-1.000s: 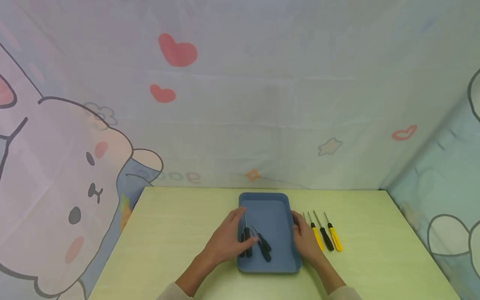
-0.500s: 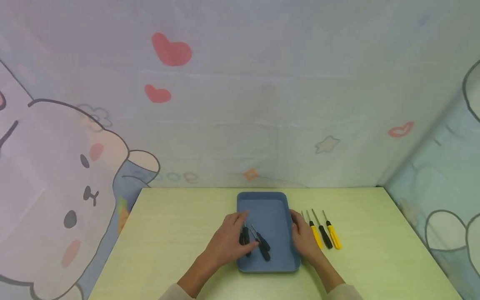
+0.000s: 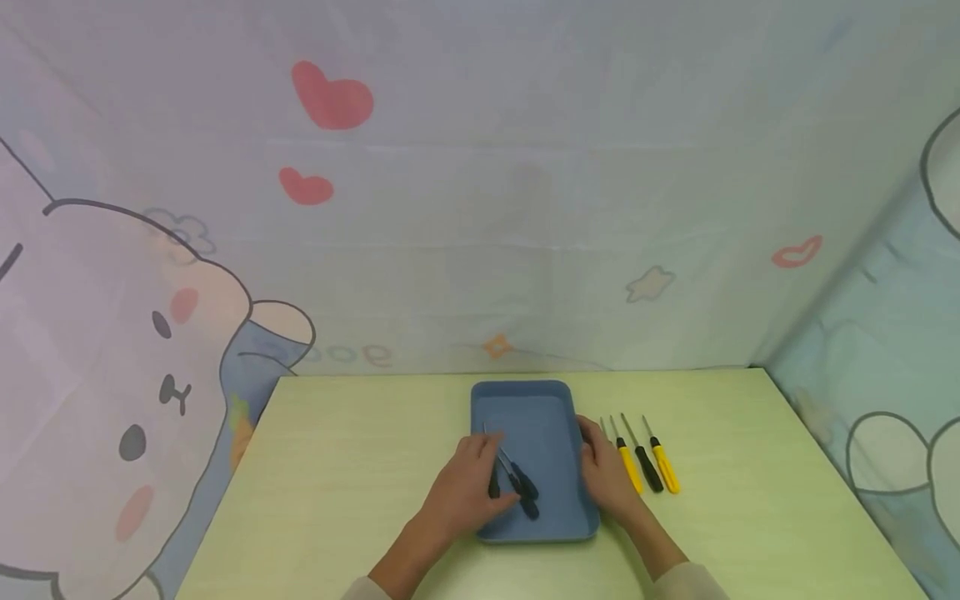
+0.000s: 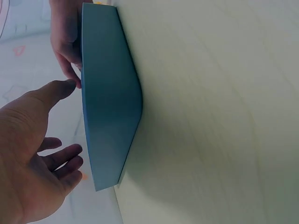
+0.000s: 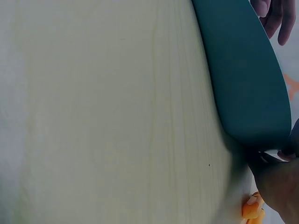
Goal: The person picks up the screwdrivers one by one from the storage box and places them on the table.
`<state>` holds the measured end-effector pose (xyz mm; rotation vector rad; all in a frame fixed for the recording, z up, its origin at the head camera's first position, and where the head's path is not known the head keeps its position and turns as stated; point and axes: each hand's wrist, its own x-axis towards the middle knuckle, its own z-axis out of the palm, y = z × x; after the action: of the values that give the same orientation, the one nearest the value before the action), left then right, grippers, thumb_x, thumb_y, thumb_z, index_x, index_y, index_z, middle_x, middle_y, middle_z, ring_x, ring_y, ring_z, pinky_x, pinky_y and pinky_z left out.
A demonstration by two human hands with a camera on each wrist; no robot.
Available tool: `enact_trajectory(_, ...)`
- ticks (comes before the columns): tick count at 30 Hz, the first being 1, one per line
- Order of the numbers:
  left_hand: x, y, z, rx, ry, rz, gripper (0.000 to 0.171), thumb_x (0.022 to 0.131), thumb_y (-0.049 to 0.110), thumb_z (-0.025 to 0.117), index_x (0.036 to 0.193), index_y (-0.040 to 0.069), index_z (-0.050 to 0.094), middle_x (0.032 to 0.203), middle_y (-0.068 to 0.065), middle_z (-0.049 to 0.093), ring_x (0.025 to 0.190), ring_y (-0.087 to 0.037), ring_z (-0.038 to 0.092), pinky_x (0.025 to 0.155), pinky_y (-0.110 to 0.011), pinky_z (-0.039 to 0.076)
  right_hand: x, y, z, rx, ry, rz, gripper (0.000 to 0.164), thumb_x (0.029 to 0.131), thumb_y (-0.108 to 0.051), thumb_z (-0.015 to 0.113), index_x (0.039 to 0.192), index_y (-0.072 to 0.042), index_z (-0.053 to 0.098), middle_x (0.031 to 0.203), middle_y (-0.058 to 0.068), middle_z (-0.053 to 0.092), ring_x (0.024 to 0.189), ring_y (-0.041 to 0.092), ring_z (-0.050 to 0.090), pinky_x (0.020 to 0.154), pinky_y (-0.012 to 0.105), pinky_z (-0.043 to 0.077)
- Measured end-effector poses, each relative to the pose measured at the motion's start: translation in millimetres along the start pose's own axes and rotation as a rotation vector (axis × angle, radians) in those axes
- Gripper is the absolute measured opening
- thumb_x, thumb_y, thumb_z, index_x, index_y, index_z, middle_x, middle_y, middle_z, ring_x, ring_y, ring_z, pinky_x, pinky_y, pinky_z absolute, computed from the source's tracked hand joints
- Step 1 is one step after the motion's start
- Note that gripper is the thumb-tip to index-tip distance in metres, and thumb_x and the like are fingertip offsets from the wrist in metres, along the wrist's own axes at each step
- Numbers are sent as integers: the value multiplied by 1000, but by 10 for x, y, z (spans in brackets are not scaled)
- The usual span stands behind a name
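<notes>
A blue tray point(image 3: 557, 508) lies on the table with several small black-handled screwdrivers point(image 3: 527, 483) in its left half. My left hand point(image 3: 467, 489) hovers over the tray's left side, thumb and fingers spread apart, partly covering the screwdrivers there. In the left wrist view its fingers are loosely bent and nothing shows between them. My right hand point(image 3: 606, 477) grips the tray's right rim, the thumb on the inner side. In the right wrist view the tray's outer wall point(image 5: 247, 79) hides much of the left hand.
Right of the tray lie a yellow-handled screwdriver point(image 3: 631, 471), a black-handled screwdriver point(image 3: 648, 469) and another yellow-handled screwdriver point(image 3: 665, 468). One more thin shaft point(image 3: 603, 428) shows beside them, its handle hidden by the right hand. A printed cloth point(image 3: 480, 208) hangs behind the table point(image 3: 360, 467).
My left hand has shifted slightly right and nearer over the tray, covering more of the left screwdrivers. The right hand stays at the rim. The whole view has drifted a little.
</notes>
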<state>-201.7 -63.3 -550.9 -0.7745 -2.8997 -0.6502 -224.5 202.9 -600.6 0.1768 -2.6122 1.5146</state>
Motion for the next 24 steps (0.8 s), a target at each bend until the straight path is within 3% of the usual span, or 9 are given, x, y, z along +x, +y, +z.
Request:
enact_trajectory(13,57,59,59,99,53,8,85,88,52,84,150,2,54,142,-13,59,135,-31,52,110,-41,51,12,3,-16,15,0,1,47,109,3,41,156,4,42,155,29,50,143,46,49,118,62,40)
enact_trajectory(24,82,29,38,98,7,1,85,87,56,83,148,4,56,141,-13,59,134,-31,53,110,-43,51,9,17,-4,7,-4,12,47,109,3,41,157,4,42,155,29,50,142,46,50,117,62,40)
